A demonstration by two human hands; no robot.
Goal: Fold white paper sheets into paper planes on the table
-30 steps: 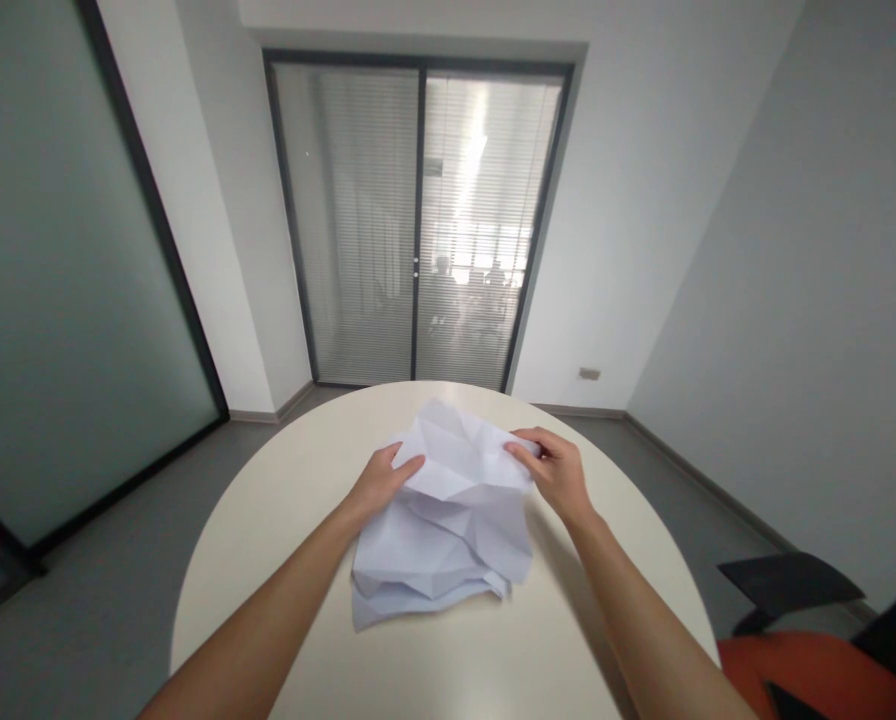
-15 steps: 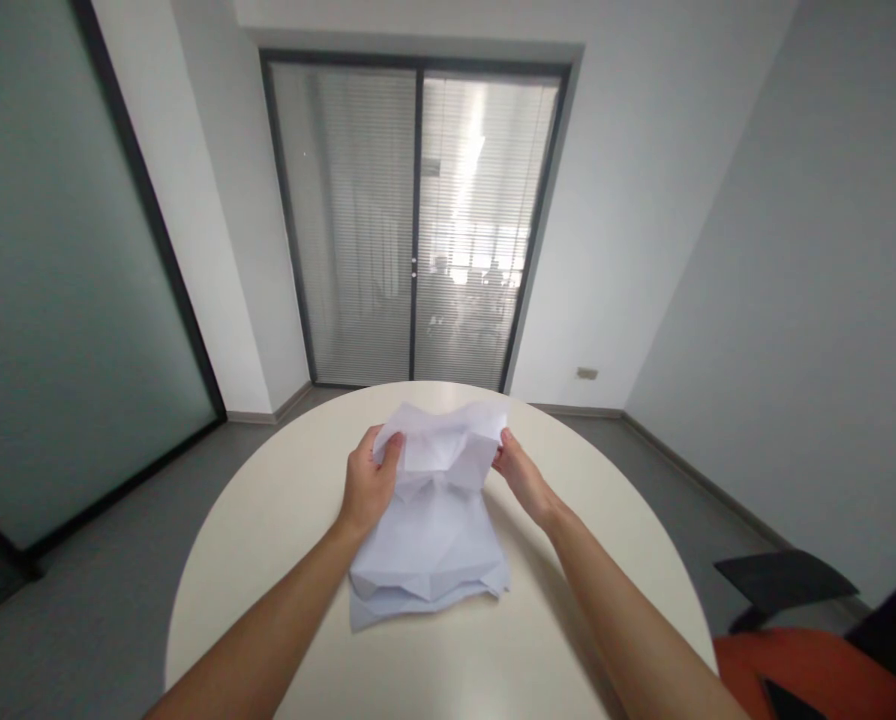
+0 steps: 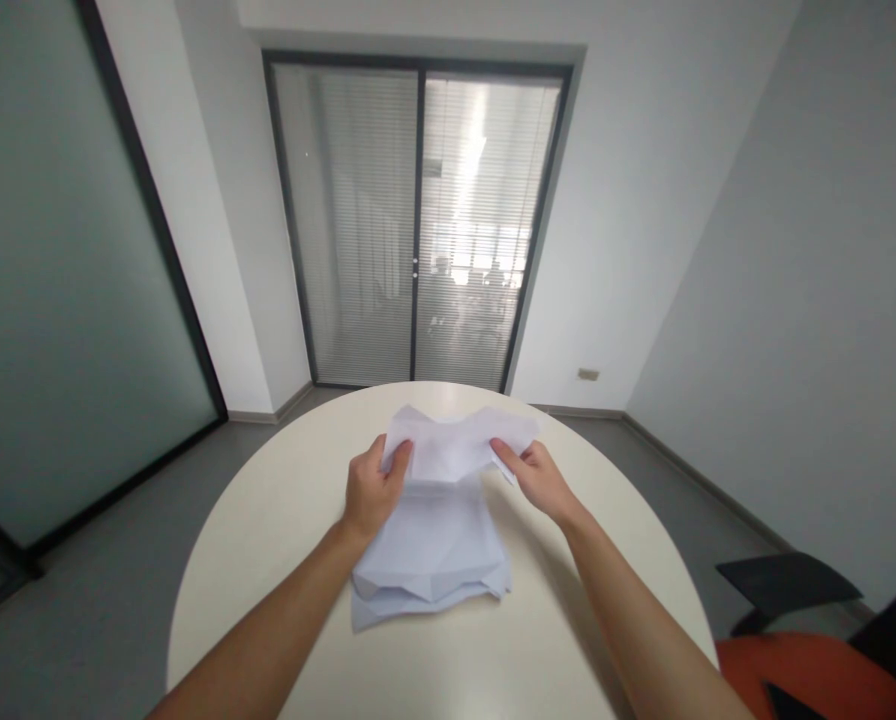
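- Left hand (image 3: 371,490) pinching the white paper (image 3: 448,452) at its left side!
- Right hand (image 3: 536,478) pinching the right side, thumb on top!
- Below, creased layers (image 3: 434,540) on my round table (image 3: 268,530)!

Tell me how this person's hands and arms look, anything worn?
The left hand and right hand are ungloved. The left forearm and right forearm are bare, with no sleeve, watch or bracelet showing. Rings can't be ruled out.
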